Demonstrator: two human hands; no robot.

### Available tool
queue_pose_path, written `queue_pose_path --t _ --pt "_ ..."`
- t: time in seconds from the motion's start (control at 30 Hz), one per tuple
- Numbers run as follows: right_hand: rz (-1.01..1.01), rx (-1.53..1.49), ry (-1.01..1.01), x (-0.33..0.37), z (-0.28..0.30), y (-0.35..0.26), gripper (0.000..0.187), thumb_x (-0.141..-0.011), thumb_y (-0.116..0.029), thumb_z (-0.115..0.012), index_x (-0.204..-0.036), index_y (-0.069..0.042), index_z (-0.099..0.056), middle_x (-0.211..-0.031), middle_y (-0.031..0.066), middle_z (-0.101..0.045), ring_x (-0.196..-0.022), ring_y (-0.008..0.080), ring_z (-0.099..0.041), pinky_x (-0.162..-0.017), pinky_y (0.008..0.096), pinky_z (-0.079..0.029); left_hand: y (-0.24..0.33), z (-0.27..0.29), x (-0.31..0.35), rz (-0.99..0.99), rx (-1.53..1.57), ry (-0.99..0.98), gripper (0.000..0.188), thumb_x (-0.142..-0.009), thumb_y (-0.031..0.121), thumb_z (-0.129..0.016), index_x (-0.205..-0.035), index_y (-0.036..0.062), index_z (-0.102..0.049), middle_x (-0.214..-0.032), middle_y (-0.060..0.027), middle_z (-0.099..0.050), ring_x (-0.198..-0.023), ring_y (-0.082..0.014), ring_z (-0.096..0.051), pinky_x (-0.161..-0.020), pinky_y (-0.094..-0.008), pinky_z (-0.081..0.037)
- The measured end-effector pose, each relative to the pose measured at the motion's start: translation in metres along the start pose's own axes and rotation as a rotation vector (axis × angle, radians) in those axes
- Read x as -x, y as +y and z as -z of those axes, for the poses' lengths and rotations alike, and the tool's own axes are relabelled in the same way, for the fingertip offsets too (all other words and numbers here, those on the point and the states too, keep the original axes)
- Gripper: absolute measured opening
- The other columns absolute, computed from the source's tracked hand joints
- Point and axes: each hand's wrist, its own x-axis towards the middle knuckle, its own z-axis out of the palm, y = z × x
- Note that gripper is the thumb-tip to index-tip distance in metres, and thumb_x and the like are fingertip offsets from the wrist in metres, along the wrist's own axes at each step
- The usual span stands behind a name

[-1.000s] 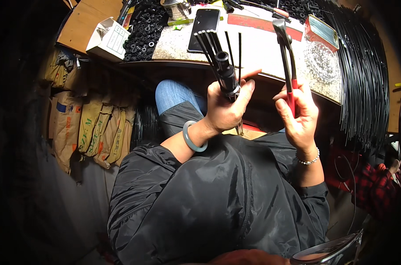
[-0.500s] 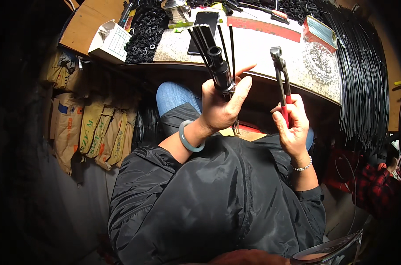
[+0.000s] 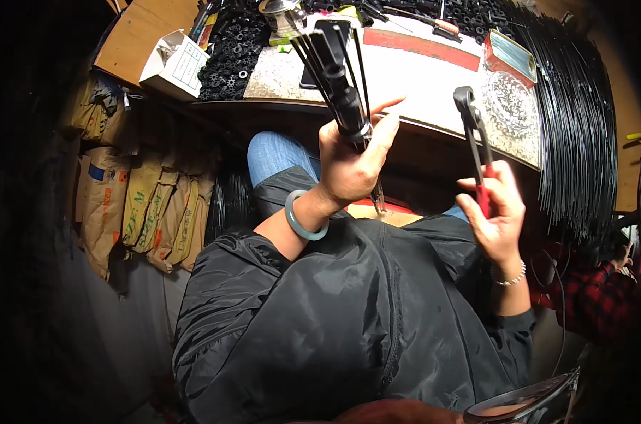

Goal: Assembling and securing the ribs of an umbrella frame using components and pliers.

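Observation:
My left hand (image 3: 350, 173) is wrapped round a black assembly of a tube and thin ribs, which looks like a folded umbrella frame (image 3: 348, 109). Its ribs point up and away from me, and thin metal ends stick out below the hand. The index finger of that hand stretches out to the right. To the right, my right hand (image 3: 502, 215) grips the red handles of pliers (image 3: 469, 106), the dark jaws upward. The pliers are apart from the frame, above the near right part of the table.
The white worktop (image 3: 419, 85) carries a phone (image 3: 332, 30), a clear round dish (image 3: 509, 106), a red box (image 3: 509, 58) and black parts (image 3: 232, 67). Long black rods (image 3: 582, 141) hang over its right side. Sacks (image 3: 147, 205) stand left. Another person's checked sleeve (image 3: 596, 300) shows at right.
My right hand has moved right and toward me with the pliers, away from the frame. The frame has tilted slightly left in my left hand, which stays nearly in place.

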Motion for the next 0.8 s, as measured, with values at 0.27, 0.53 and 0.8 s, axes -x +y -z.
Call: queue_pose_path --t 0.27,0.53,0.8 --pt "0.003 0.256 0.115 -0.001 -0.045 0.061 0.013 -0.077 -0.007 -0.070 -0.084 0.000 -0.061 -0.086 0.0064 -0.051 -0.068 0.0130 -0.050 -0.059 0.0235 -0.042 0.003 0.006 0.000 0.086 0.115 -0.006 0.031 -0.091 0.005 -0.051 -0.119 -0.0074 -0.051 -0.054 0.0024 -0.043 -0.038 -0.0031 -0.036 -0.035 -0.0188 -0.033" --pt "0.147 1.014 0.125 -0.070 -0.018 0.090 0.023 -0.077 -0.024 -0.069 -0.090 -0.006 -0.062 -0.097 0.0101 -0.060 -0.086 0.0281 -0.057 -0.071 0.0357 -0.047 -0.009 0.003 0.011 0.135 0.096 -0.022 0.029 -0.091 0.006 -0.053 -0.117 -0.0054 -0.053 -0.052 -0.0003 -0.046 -0.038 -0.0058 -0.040 -0.035 -0.0199 -0.034" --pt "-0.011 -0.108 -0.204 -0.027 -0.079 0.042 0.018 -0.075 -0.003 -0.068 -0.091 -0.001 -0.062 -0.085 0.0062 -0.057 -0.070 0.0127 -0.054 -0.059 0.0230 -0.044 -0.016 0.007 0.011 0.151 0.146 -0.012 0.029 -0.090 0.009 -0.055 -0.116 -0.0051 -0.053 -0.058 -0.0032 -0.053 -0.046 -0.0095 -0.050 -0.046 -0.0213 -0.044"
